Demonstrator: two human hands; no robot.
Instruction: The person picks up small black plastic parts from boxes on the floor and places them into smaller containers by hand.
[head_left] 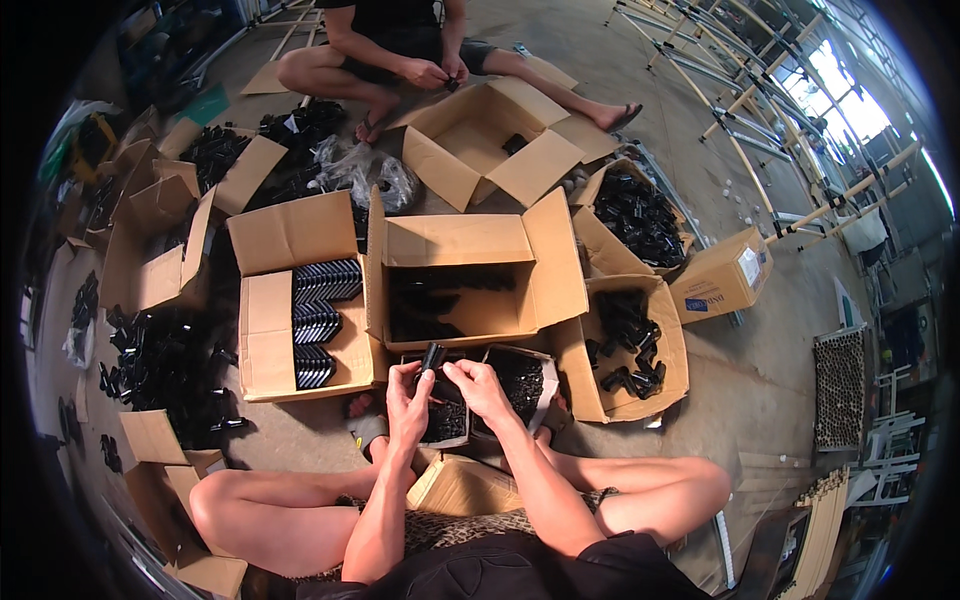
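In front of me my left hand is closed round a black tube-shaped fitting, its upper end poking up past the fingers. Just to the right, my right hand is pinched with its fingertips close to the fitting; whatever they hold is too small to make out. Below the hands stand two small open boxes, a left box and a right box, both filled with small dark parts. Beyond them a large open carton holds black pieces in its shadowed inside.
An open carton at left holds neat rows of black angled fittings. Another carton at right has loose ones. Black fittings lie heaped on the floor at far left. Across from me a person sits handling a small part behind an open carton.
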